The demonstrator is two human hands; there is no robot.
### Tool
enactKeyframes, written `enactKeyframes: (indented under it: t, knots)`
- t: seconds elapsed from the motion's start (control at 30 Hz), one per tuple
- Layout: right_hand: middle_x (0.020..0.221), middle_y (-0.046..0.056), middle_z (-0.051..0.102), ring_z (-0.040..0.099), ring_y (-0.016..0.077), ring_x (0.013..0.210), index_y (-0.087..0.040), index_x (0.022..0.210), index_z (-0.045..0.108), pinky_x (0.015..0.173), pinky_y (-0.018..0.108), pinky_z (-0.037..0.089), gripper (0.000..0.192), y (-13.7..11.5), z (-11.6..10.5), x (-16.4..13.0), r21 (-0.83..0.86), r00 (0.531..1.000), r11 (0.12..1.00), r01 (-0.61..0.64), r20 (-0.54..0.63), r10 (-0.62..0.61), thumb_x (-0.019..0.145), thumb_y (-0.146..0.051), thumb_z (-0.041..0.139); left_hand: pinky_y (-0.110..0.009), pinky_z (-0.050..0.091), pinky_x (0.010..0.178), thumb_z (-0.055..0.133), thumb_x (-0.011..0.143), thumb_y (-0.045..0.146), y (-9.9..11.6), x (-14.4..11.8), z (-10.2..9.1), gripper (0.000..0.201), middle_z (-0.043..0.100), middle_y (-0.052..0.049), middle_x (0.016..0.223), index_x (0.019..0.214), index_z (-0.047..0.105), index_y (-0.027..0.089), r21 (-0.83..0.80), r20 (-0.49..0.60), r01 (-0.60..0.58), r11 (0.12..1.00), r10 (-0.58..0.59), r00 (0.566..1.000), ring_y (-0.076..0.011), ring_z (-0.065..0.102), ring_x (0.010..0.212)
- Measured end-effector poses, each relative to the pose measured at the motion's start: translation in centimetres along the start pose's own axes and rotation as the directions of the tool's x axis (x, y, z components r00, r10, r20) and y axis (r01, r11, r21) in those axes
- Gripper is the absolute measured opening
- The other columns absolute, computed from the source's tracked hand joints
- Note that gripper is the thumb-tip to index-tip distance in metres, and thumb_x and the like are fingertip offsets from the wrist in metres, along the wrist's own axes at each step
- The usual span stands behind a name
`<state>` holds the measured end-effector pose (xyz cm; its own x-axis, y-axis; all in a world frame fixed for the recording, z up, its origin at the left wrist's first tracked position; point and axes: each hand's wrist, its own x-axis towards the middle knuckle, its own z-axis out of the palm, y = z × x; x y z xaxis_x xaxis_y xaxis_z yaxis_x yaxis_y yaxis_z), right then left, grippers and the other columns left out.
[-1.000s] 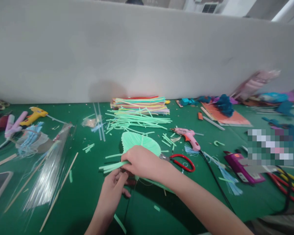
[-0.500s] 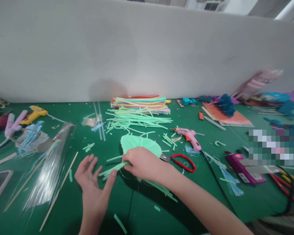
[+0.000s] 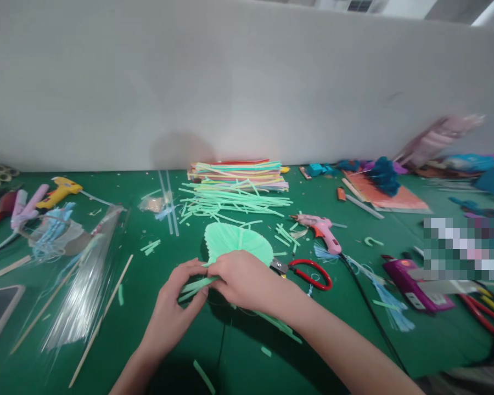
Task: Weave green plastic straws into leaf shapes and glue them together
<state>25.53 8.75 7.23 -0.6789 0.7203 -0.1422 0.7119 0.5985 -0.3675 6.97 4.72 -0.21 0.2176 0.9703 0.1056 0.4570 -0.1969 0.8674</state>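
Green straw bundle pinched by left hand, right hand, perhaps five straws.

I see matt green felt table | smooth plastic straws between fingers | glossy cellophane sleeve leftward

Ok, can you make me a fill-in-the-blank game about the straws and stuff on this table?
1. Both hands, the left hand and the right hand, grip a bundle of light ____ straw strips.
2. The scissors beside the right hand have ____ handles.
3. The glue gun just behind the scissors is ____.
4. The table is covered in a ____ cloth.

Missing words: green; red; pink; green
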Motion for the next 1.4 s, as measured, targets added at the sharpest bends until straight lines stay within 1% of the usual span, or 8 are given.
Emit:
enactKeyframes:
  t: [0.33,0.67,0.73,0.87,0.97,1.13,1.23,1.4]
  knots:
    - [0.078,0.001,0.060,0.050,0.0127,0.069,-0.017,0.080,0.056,0.059,0.025,0.029,0.012,0.3,-0.8,-2.3,0.155,0.981,0.985,-0.071,-0.170,0.098,0.091,-0.017,0.053,-0.040,0.037,0.106,0.055,0.090,0.031,-0.2,-0.3,-0.3,0.019,0.060,-0.004,0.126,0.108,0.058,0.028,-0.019,0.027,0.044,0.999,-0.043,0.999,-0.0208,0.051,0.123]
    - [0.088,0.004,0.060,0.052,0.0143,0.068,-0.017,0.095,0.051,0.059,0.027,0.033,0.011,-0.2,-0.1,-3.3,0.269,0.965,0.950,-0.159,-0.159,0.207,0.097,-0.020,0.041,-0.038,0.042,0.100,0.056,0.088,0.031,0.1,-0.3,-0.3,0.019,0.063,-0.004,0.118,0.107,0.057,0.026,0.003,0.015,0.066,0.998,-0.066,0.998,-0.0216,0.057,0.115]
    - [0.095,0.005,0.062,0.056,0.0143,0.072,-0.018,0.103,0.053,0.064,0.027,0.038,0.013,0.0,-0.1,-3.4,0.353,0.964,0.925,-0.142,-0.162,0.209,0.096,-0.026,0.047,-0.040,0.040,0.102,0.056,0.089,0.032,0.1,-0.4,-0.1,0.023,0.062,-0.005,0.122,0.111,0.057,0.026,0.018,0.019,0.061,0.998,-0.061,0.998,-0.0226,0.056,0.117]
    - [0.123,0.005,0.058,0.062,0.0122,0.081,-0.026,0.130,0.047,0.074,0.027,0.048,0.045,0.5,-0.2,-4.1,0.527,0.973,0.845,-0.086,-0.139,0.186,0.089,-0.036,0.063,-0.042,0.041,0.103,0.057,0.089,0.036,-0.3,-0.4,-0.1,0.035,0.057,-0.006,0.131,0.122,0.053,0.028,-0.027,-0.055,0.108,0.994,-0.109,0.993,-0.0237,0.055,0.119]
    - [0.127,0.003,0.057,0.062,0.0121,0.086,-0.029,0.132,0.048,0.078,0.027,0.050,0.043,1.1,-0.5,-4.8,0.543,0.969,0.836,-0.077,-0.156,0.191,0.091,-0.037,0.060,-0.041,0.046,0.095,0.059,0.087,0.041,-0.7,-0.3,-0.8,0.034,0.062,-0.005,0.122,0.118,0.055,0.028,-0.024,-0.098,0.177,0.984,-0.179,0.979,-0.0232,0.060,0.109]
    - [0.125,0.005,0.060,0.061,0.0187,0.101,-0.023,0.127,0.053,0.086,0.032,0.047,0.039,1.8,0.8,-4.3,0.443,0.969,0.893,-0.087,-0.171,0.179,0.091,-0.034,0.061,-0.039,0.047,0.087,0.063,0.084,0.036,-0.7,0.3,-1.5,0.012,0.063,-0.002,0.100,0.095,0.063,0.029,0.338,0.015,-0.018,0.941,0.014,1.000,-0.0238,0.057,0.102]
    - [0.124,0.010,0.060,0.057,0.0244,0.113,-0.018,0.128,0.050,0.090,0.033,0.045,0.046,1.6,2.5,-3.1,0.383,0.977,0.922,-0.063,-0.164,0.135,0.087,-0.032,0.066,-0.036,0.048,0.081,0.057,0.088,0.028,-0.5,0.6,-1.0,0.003,0.061,-0.002,0.093,0.087,0.059,0.026,0.378,-0.015,-0.063,0.924,0.075,0.997,-0.0214,0.058,0.094]
    - [0.108,0.010,0.063,0.062,0.0222,0.096,-0.016,0.111,0.053,0.074,0.030,0.045,0.020,1.0,4.5,-1.9,0.216,0.976,0.971,-0.099,-0.167,0.136,0.092,-0.024,0.055,-0.038,0.046,0.076,0.045,0.094,0.025,0.4,0.4,0.0,0.008,0.059,-0.005,0.089,0.091,0.052,0.023,0.450,-0.080,-0.110,0.886,0.163,0.983,-0.0230,0.056,0.086]
